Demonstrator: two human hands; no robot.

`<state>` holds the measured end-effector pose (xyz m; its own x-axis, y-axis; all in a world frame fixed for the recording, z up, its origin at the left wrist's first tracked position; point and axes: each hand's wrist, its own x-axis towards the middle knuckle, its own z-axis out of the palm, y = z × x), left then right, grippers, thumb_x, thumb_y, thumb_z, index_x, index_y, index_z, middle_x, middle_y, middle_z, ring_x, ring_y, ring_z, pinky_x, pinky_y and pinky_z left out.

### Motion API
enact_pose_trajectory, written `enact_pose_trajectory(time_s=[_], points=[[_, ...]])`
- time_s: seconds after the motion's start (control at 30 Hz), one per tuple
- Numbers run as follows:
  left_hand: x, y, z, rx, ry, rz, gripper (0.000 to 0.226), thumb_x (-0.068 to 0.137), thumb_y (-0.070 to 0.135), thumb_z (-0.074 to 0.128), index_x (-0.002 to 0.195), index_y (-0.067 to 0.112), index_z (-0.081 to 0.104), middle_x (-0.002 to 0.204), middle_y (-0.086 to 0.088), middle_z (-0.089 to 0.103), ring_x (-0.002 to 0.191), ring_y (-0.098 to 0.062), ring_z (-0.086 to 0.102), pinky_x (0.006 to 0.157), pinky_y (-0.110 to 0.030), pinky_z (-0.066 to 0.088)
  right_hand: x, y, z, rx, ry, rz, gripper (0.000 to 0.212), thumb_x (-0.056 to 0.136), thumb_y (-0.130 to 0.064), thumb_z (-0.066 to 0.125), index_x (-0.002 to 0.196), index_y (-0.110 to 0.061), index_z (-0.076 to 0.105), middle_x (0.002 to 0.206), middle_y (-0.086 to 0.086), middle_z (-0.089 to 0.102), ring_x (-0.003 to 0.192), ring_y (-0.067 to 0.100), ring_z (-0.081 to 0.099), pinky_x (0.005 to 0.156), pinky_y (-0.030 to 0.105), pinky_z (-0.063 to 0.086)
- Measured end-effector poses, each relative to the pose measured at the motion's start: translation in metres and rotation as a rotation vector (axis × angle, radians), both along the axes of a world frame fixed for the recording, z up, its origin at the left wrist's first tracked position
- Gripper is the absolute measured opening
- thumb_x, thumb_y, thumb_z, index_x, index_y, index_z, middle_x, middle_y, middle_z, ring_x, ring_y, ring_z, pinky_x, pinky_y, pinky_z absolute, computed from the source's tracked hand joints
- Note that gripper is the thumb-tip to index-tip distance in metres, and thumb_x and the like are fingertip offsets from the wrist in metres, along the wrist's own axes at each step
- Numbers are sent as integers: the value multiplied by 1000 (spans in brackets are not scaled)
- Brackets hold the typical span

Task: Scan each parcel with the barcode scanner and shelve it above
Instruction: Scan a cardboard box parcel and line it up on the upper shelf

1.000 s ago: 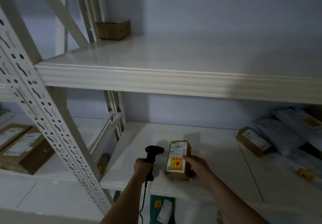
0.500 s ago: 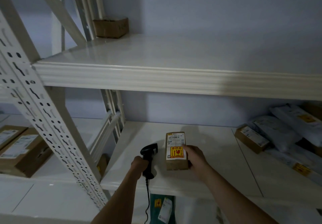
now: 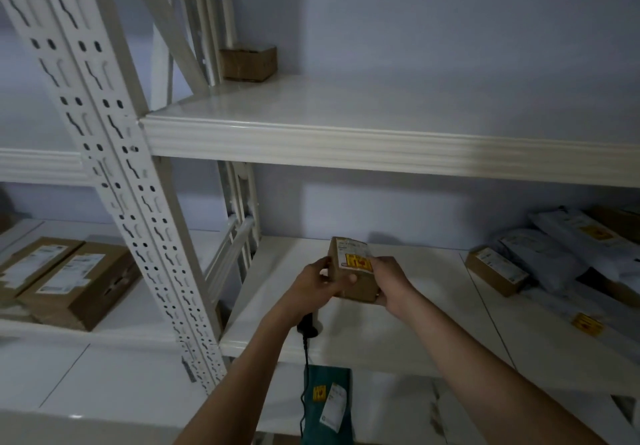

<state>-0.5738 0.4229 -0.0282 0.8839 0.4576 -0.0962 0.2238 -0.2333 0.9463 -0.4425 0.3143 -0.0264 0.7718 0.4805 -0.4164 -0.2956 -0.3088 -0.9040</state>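
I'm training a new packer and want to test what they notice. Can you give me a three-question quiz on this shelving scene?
1. True or false: both hands hold the small box.
2. Where is the scanner? A) on the upper shelf B) on the lower shelf, below the left hand
3. What sits at the back corner of the upper shelf?

Key: 1 true; 2 B; 3 a cardboard box. The right hand grips the small box too.

Just two bare forearms coming up from the bottom of the frame, no sleeves, watch or gloves showing. Left hand point(image 3: 317, 280) and right hand point(image 3: 389, 280) are bare too, mid-frame.
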Motion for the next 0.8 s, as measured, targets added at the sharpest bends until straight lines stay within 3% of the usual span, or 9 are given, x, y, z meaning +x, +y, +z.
enact_pose_trajectory(time_s=[0.07,0.13,0.27,0.4,0.47,0.57,0.7,0.8], points=[[-8,-1,9,40,-7,31,54,83,43,73,131,21,58,119,8,67,99,-9,69,90,-29,56,-9,-6,15,15,-38,67,34,100,-34,53,124,-12,63,111,12,73,99,28,72,80,41,61],[-18,-1,18,62,-15,54,52,84,42,72,130,20,59,119,6,67,100,-13,69,91,-39,56,-18,-15,29,74,-70,183,35,100,-39,56,127,-18,63,115,5,73,105,23,70,92,39,57],[-34,-6,44,167,-101,80,46,86,44,69,127,26,60,113,4,70,99,-8,68,82,-33,60,-33,-36,57,67,-292,432,38,93,-43,66,128,-27,66,119,-7,72,112,14,66,106,38,49],[-44,-24,76,249,-211,75,39,88,34,68,126,24,63,112,4,71,96,-1,67,71,-14,56,-39,-53,82,69,-489,409,41,86,-40,75,124,-27,67,115,-9,72,108,10,67,99,35,54],[-49,-33,93,279,-205,59,39,89,35,67,127,24,63,113,4,71,98,-5,67,70,-13,55,-42,-66,96,64,-541,378,48,84,-44,77,126,-27,62,116,-10,69,104,8,66,85,27,56],[-58,-48,123,346,-176,70,46,89,40,65,133,28,55,116,6,68,101,-6,65,69,-12,51,-48,-85,123,33,-650,380,47,83,-55,72,124,-37,57,109,-17,61,94,1,62,61,14,48],[-73,-73,160,424,-246,105,31,93,38,61,123,32,57,109,4,69,100,-5,66,67,-9,52,-60,-104,160,57,-758,388,39,82,-62,68,115,-42,58,107,-13,60,92,6,63,62,22,48],[-89,-93,186,510,-268,122,25,95,41,56,119,34,59,99,5,72,95,-5,68,81,-27,58,-72,-118,190,71,-816,402,37,81,-64,68,110,-42,61,108,-10,63,92,9,63,67,26,50]])
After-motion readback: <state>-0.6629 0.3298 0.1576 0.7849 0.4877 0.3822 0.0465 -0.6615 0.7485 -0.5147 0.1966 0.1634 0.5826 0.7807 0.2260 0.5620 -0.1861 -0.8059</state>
